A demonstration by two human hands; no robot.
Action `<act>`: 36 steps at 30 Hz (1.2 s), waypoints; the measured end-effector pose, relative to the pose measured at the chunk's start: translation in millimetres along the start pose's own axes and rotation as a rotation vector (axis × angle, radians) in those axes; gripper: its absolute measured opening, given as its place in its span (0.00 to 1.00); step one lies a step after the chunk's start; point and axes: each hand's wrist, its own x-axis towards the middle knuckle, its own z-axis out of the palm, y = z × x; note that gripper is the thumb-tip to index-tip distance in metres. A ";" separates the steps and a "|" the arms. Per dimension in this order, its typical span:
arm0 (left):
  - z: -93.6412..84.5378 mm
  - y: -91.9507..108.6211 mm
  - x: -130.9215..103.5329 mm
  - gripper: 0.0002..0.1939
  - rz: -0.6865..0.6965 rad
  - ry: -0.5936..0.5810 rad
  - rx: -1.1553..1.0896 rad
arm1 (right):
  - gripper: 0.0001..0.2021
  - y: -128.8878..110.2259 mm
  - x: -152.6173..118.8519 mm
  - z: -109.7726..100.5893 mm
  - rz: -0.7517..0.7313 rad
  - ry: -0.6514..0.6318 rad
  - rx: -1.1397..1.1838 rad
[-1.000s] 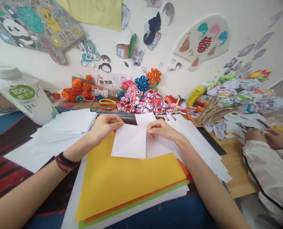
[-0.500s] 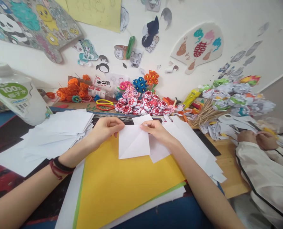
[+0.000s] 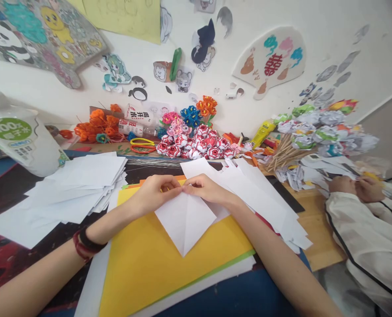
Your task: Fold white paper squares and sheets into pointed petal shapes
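A creased white paper square (image 3: 185,222) is held point-down over a sheet of yellow paper (image 3: 143,268). My left hand (image 3: 158,190) pinches its top corner from the left. Close against it, my right hand (image 3: 205,189) pinches the same corner from the right. One straight crease runs from that corner to the bottom tip. The fingertips of both hands nearly meet, and the paper's uppermost corner is hidden by them.
Loose white sheets (image 3: 73,189) lie at left beside a plastic bottle (image 3: 20,136); more sheets (image 3: 265,198) lie at right. Red-and-white paper flowers (image 3: 202,143) and wrapped-stem flowers (image 3: 328,125) line the back. At far right are another person's hands (image 3: 354,187).
The paper square has turned from edge-down to corner-down and come a little lower. My hands have moved closer together, now both at one corner.
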 end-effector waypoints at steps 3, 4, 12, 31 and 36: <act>-0.6 -3.0 0.8 0.14 -0.003 -0.007 -0.020 | 0.23 -2.3 -0.6 0.6 -0.002 -0.006 0.009; -0.5 -3.7 0.7 0.14 -0.008 -0.016 -0.022 | 0.24 -3.0 -0.9 0.9 -0.001 -0.007 0.012; 6.6 -2.0 -2.0 0.12 0.018 -0.037 -0.055 | 0.23 -1.4 0.5 5.8 0.028 0.121 -0.018; 11.2 1.3 -4.8 0.11 -0.089 0.052 -0.301 | 0.21 -16.5 -6.1 3.1 0.003 0.261 0.116; 11.6 2.5 -6.0 0.11 -0.089 0.066 -0.291 | 0.22 -12.9 -11.5 -24.0 0.005 0.379 0.064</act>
